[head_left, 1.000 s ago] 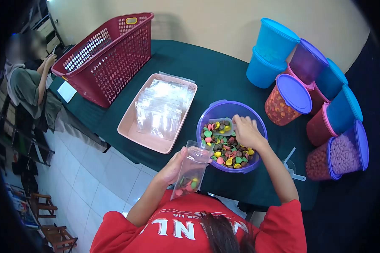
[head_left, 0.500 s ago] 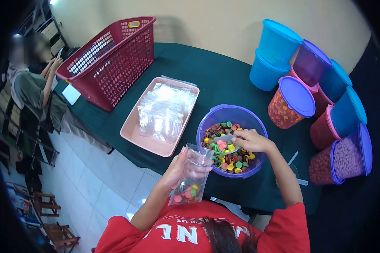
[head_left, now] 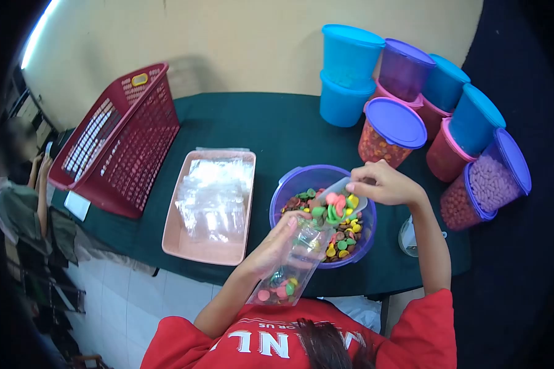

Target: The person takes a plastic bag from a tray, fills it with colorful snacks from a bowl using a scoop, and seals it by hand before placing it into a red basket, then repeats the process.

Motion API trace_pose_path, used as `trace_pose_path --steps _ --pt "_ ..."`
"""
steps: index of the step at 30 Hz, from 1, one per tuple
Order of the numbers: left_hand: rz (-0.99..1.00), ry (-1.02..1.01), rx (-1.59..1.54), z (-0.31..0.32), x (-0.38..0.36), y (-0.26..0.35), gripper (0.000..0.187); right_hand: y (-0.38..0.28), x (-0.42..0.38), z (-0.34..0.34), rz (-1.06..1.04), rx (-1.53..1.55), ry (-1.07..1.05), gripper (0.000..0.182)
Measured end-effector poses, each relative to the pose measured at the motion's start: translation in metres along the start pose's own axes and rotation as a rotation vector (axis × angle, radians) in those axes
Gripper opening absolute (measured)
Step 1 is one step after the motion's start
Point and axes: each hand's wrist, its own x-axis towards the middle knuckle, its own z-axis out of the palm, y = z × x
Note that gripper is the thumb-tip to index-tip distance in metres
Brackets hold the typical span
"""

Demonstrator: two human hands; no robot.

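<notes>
My left hand (head_left: pixel 271 249) grips a clear plastic bag (head_left: pixel 297 265) near its top, with several pink, green and yellow candies at the bottom. Above the bag's mouth, my right hand (head_left: pixel 385 183) holds a translucent scoop (head_left: pixel 343 192) heaped with pink, green and yellow pieces and tilted toward the opening. Both are over the near side of a purple tub (head_left: pixel 366 237) of mixed brown, green, yellow and pink candies.
A pink tray (head_left: pixel 173 237) of clear bags and a maroon basket (head_left: pixel 132 147) are on the left. Lidded containers (head_left: pixel 393 123) stack at the right, near a small clear jar (head_left: pixel 407 237). A person (head_left: pixel 21 206) stands far left.
My right hand has lifted the loaded scoop out of the candies to the bag's mouth. The bag has tilted toward the scoop, and the view has shifted.
</notes>
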Motion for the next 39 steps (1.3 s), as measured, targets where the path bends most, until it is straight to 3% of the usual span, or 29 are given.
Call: trace_pose_path --steps 4,7,10,13,15,17,19,20,23,27,31,32,34,35,37,39 --pt "-0.077 -0.081 0.038 -0.005 0.017 0.005 0.045 -0.003 0.001 0.001 -0.051 -0.172 -0.002 0.027" --pt "-0.076 -0.108 0.035 -0.007 0.026 0.011 0.042 -0.018 0.007 -0.004 0.071 -0.264 -0.131 0.024" --pt "-0.046 -0.079 0.011 -0.009 0.042 0.005 0.041 -0.032 0.014 -0.003 -0.051 -0.357 -0.112 0.021" --pt "0.053 -0.11 0.187 -0.004 0.049 -0.001 0.044 -0.062 0.015 0.012 -0.177 -0.729 -0.12 0.015" --pt "0.092 0.024 0.36 0.012 0.04 0.01 0.04 -0.07 0.011 0.021 -0.213 -0.796 -0.017 0.015" --pt "0.11 0.051 0.255 0.016 0.04 0.004 0.039 -0.071 0.01 0.019 -0.216 -0.77 -0.031 0.013" --pt "0.443 0.001 0.449 0.015 0.045 -0.001 0.042 -0.076 0.009 0.008 -0.227 -0.761 -0.04 0.011" --pt "0.226 -0.018 0.415 0.013 0.043 0.003 0.053 -0.081 0.009 0.001 -0.207 -0.787 -0.04 0.011" --pt "0.17 -0.061 0.432 0.014 0.043 0.008 0.06 -0.093 0.004 -0.016 -0.167 -0.847 0.01 0.012" --pt "0.337 -0.025 0.483 0.012 0.045 0.003 0.061 -0.09 0.002 -0.005 -0.244 -0.95 0.136 0.007" --pt "0.075 -0.08 0.36 0.017 0.029 0.023 0.059 -0.094 -0.004 -0.022 -0.211 -0.787 0.076 0.009" --pt "-0.014 -0.081 0.325 0.017 0.026 0.026 0.058 -0.095 -0.008 -0.026 -0.109 -0.788 0.177 0.009" --pt "0.113 -0.097 0.322 0.005 0.025 0.015 0.056 -0.089 -0.017 -0.029 0.076 -0.773 0.419 0.011" --pt "0.235 -0.118 0.319 -0.001 0.025 0.009 0.054 -0.081 -0.022 -0.029 0.079 -0.783 0.424 0.011" --pt "0.326 -0.123 0.351 -0.008 0.018 0.008 0.052 -0.063 -0.028 -0.02 0.314 -0.652 0.414 0.015" --pt "0.34 -0.166 0.296 -0.009 0.007 0.017 0.054 -0.036 -0.024 0.009 0.258 -0.599 0.304 0.018"
